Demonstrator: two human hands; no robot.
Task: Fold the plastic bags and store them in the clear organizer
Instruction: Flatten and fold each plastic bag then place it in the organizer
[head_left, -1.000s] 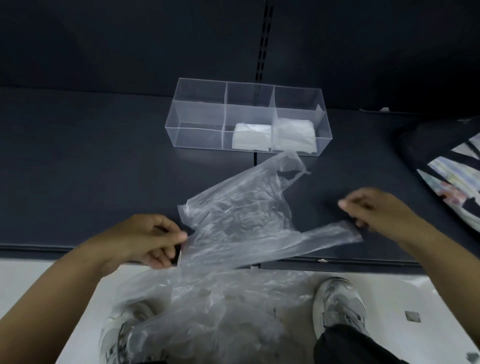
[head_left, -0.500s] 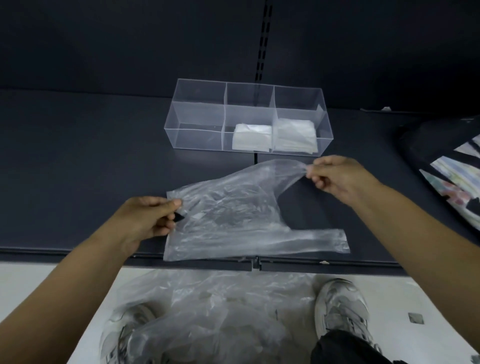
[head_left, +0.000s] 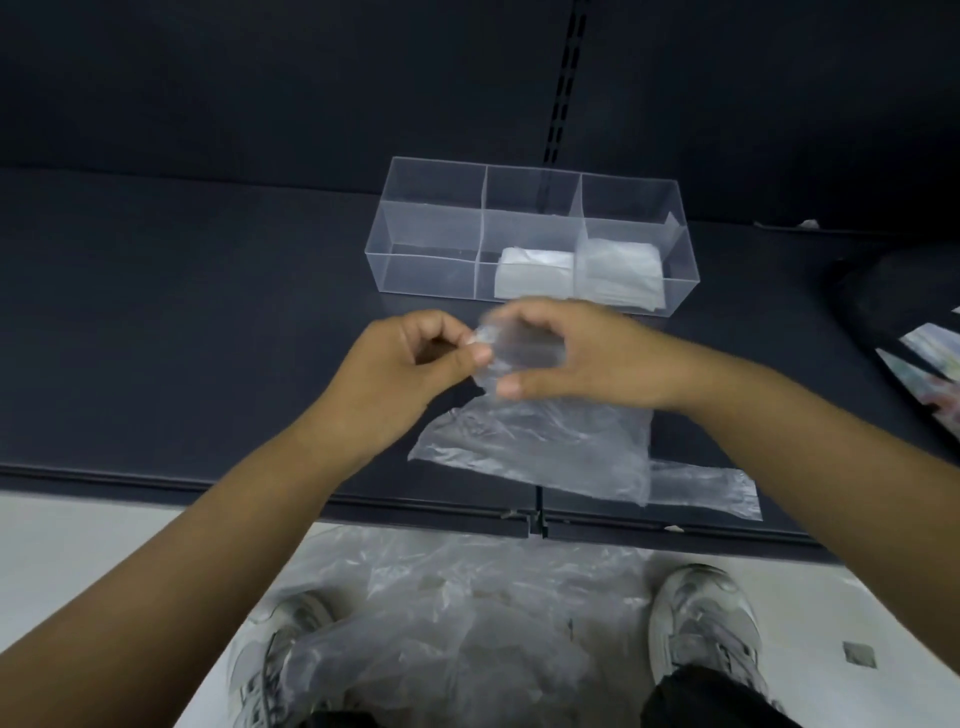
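My left hand (head_left: 415, 358) pinches one end of a thin, see-through plastic bag (head_left: 545, 441) with thumb and fingertips. My right hand (head_left: 576, 358) is curled round the same end, thumb below and fingers above (this bit is blurry, so I cannot tell just how the plastic sits in it). My two hands are close together over the dark grey shelf (head_left: 182, 312). The rest of the bag lies flat on the shelf near its front edge, with one long strip poking out to the right.

Behind my hands stands the clear plastic organizer box with three parts (head_left: 431, 244). A white folded bag (head_left: 535, 273) lies in the middle part, and another folded bag (head_left: 618, 270) lies in the right part. A heap of crinkly clear bags (head_left: 441, 623) sits on the pale floor (head_left: 78, 545) between my grey shoes (head_left: 701, 623).
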